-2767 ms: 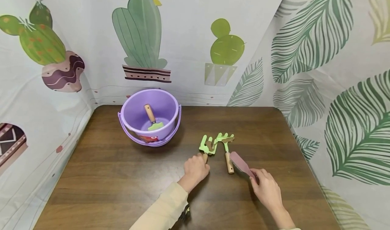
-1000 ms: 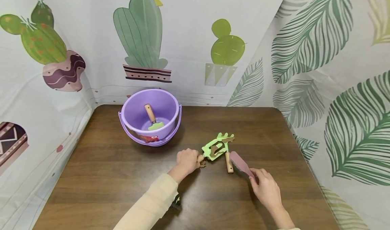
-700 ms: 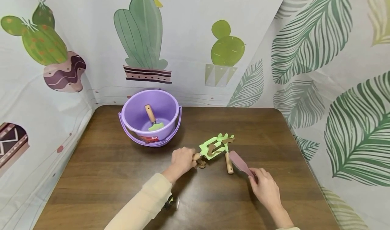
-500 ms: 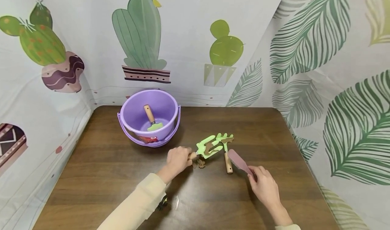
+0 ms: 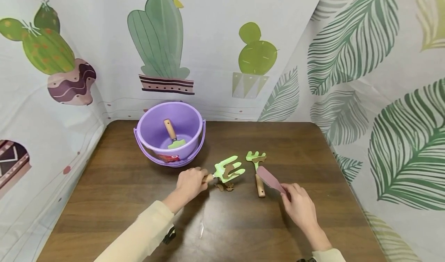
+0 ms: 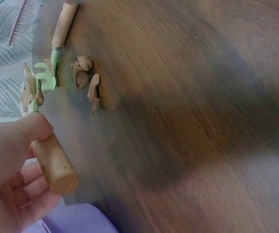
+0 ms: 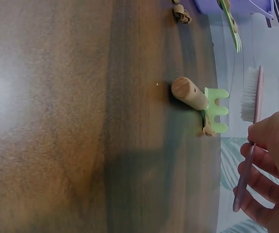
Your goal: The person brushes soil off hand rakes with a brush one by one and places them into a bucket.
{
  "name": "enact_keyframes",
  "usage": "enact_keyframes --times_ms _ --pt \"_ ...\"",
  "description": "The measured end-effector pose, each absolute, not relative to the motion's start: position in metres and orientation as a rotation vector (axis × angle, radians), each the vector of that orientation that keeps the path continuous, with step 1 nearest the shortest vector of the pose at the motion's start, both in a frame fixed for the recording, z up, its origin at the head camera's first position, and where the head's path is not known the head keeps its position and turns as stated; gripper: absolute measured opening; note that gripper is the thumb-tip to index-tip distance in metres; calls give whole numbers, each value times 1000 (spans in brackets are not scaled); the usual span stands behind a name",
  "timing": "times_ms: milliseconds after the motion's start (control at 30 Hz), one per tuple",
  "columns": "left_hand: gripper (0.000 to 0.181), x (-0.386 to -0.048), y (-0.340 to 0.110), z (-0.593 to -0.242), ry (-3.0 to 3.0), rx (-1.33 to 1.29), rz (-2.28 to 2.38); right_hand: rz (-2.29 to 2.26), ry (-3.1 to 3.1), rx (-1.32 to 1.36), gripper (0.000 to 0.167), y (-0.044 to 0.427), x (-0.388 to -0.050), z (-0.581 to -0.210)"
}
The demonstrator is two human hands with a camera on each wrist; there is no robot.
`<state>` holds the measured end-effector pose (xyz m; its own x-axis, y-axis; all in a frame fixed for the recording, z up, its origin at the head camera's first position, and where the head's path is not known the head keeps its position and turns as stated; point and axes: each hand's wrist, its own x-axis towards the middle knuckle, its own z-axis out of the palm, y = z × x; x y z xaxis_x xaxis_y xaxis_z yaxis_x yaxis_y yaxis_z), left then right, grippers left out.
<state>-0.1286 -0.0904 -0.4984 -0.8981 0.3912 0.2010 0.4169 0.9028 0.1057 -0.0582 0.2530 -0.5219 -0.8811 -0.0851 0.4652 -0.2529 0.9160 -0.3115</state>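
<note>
My left hand (image 5: 189, 183) grips the wooden handle of a small green garden fork (image 5: 227, 170), its tines pointing right and smeared with brown clay-like stuff. In the left wrist view the handle's butt end (image 6: 64, 179) sticks out past the thumb. My right hand (image 5: 299, 206) holds a pink brush (image 5: 269, 178) by its handle; its pale bristles (image 7: 249, 94) show in the right wrist view. Under the brush head lies a small green rake (image 5: 258, 158) with a wooden handle and brown clay on its tines. Brown clumps (image 5: 225, 186) lie on the table below the fork.
A purple bucket (image 5: 146, 138) with its handle hanging down stands at the back left. Inside it leans a green tool with a wooden handle (image 5: 169, 129). The brown table (image 5: 271, 231) ends at a patterned cloth (image 5: 215, 61) behind.
My left hand has moved left with the fork, drawing it off the rake and turning its tines rightward. Brown clumps now show on the table. The brush has shifted slightly left over the rake.
</note>
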Motion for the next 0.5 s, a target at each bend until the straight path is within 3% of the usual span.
enact_keyframes --times_ms 500 --pt "24 -115 -114 -497 -2886 -585 -230 482 -2574 350 25 229 -71 -517"
